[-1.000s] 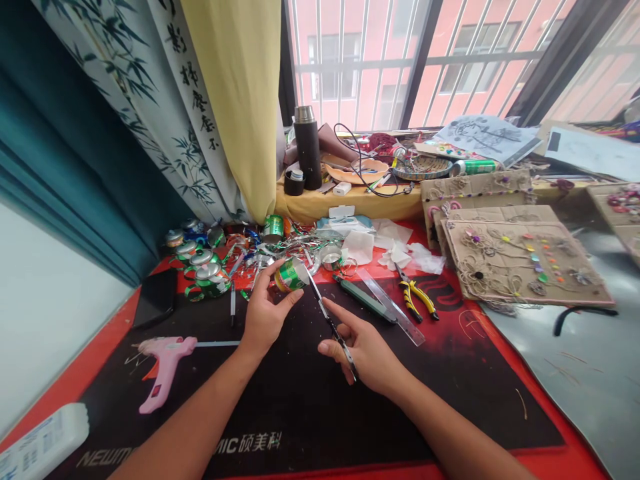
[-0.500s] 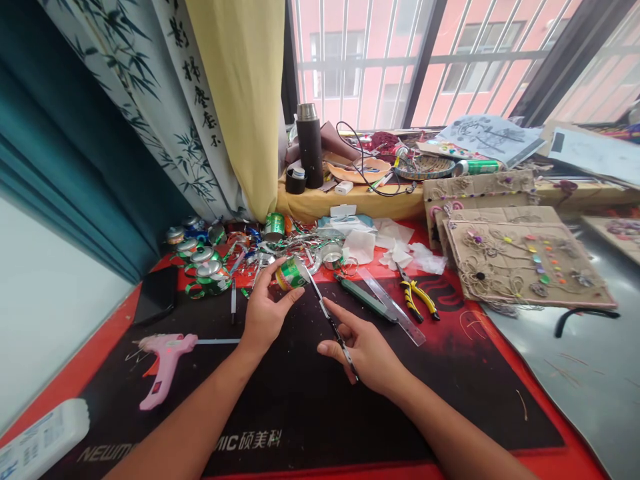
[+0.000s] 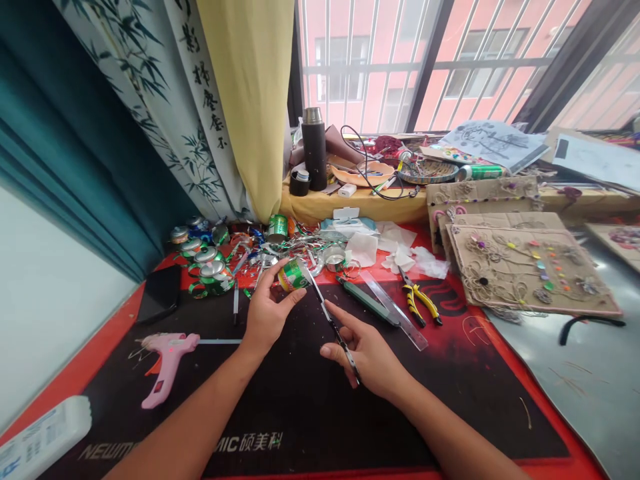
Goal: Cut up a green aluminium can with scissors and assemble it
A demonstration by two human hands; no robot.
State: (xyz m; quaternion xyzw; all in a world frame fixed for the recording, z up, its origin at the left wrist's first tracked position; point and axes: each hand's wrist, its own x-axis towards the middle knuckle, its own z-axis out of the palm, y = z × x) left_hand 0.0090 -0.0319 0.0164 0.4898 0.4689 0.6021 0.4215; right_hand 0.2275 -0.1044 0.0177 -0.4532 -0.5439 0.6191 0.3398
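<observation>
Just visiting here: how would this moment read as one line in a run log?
left hand: holds green can | right hand: holds scissors | nearby: pink glue gun, yellow pliers, ruler

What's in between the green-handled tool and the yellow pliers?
In the head view, a clear plastic ruler lies between the green-handled tool and the yellow pliers.

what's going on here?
One person is working at a cluttered desk mat with bare hands. Their left hand holds a small green can, and their right hand holds scissors, with the blades pointing up toward the can. Shiny metal scraps lie just beyond, with a pink glue gun to the left and yellow-handled pliers to the right.
</observation>
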